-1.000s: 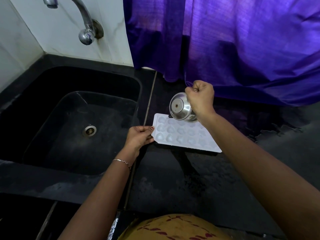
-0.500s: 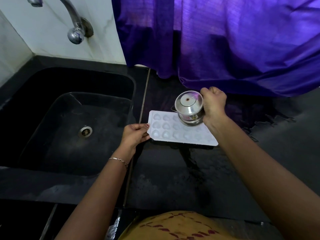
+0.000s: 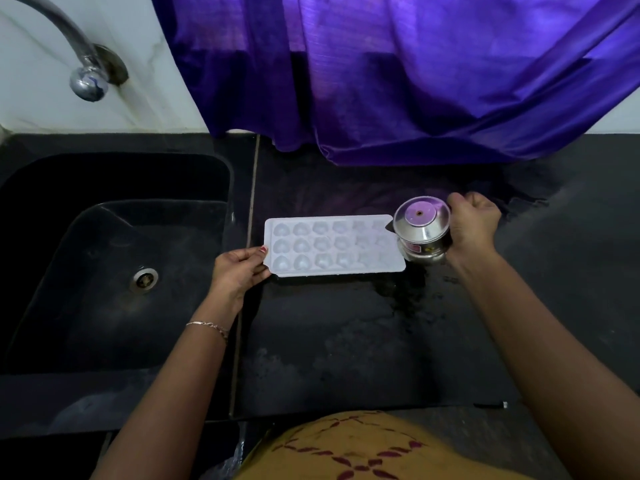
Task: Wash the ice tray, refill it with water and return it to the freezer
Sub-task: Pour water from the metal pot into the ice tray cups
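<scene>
We are in the filling part of the job. The white ice tray (image 3: 334, 245) lies flat on the black tabletop (image 3: 346, 341), just right of the sink (image 3: 114, 258). Its little heart-shaped cups look shiny and pale, so we think most of them have water in them now, but we cannot be sure about the ones at the far right end. The tabletop is wet near the tray's right end. The washing looks done to us. What is left, we think, is to top up any cups that need it, then lift the tray and carry it to the freezer. We see no freezer here.

Our left hand (image 3: 239, 273) is at the tray's left short edge. The thumb lies on top of the rim and the fingers curl under it, so this grip pinches the tray and keeps it steady.

Our right hand (image 3: 472, 226) is closed in a fist around a small steel cup (image 3: 422, 230). The cup is tipped over, so we see its round bottom. Its lip points at the tray's right end and touches or hangs just over that edge. We cannot see any water running from it.

So the tray sits between our two hands, one at each end. The tap (image 3: 85, 69) over the sink is not running.
</scene>
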### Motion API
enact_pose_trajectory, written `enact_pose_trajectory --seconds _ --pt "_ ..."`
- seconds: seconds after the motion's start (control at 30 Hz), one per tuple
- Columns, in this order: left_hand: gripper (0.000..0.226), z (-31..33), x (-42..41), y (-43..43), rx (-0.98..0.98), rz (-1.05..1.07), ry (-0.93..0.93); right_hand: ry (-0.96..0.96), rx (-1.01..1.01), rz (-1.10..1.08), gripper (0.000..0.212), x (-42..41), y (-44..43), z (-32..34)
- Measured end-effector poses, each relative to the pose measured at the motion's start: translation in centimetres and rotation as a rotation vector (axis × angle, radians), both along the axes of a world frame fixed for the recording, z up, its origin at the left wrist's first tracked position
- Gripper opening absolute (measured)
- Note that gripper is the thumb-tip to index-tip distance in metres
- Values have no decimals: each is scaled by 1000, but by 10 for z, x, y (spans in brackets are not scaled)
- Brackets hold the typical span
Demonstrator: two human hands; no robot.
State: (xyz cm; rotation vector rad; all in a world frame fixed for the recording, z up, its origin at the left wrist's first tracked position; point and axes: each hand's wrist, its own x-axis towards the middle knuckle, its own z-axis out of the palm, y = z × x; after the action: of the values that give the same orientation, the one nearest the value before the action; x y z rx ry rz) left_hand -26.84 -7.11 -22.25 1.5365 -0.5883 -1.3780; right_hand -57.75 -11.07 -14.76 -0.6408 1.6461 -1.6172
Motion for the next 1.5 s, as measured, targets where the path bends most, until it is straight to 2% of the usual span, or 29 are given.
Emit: enact_pose_trajectory --seconds 0.3,0.73,1.2,1.5 --pt "7 0 -2 -1 2 16 5 118 7 -25 43 -22 14 -12" --pt "9 -2 -2 -1 -3 21 15 366 -9 69 38 -23 7 -12" --pt "8 -5 -2 -3 -8 36 10 512 -53 121 39 -22 2 -9" --pt "7 -5 -2 -3 -19 26 12 539 -84 138 38 -22 -3 -4"
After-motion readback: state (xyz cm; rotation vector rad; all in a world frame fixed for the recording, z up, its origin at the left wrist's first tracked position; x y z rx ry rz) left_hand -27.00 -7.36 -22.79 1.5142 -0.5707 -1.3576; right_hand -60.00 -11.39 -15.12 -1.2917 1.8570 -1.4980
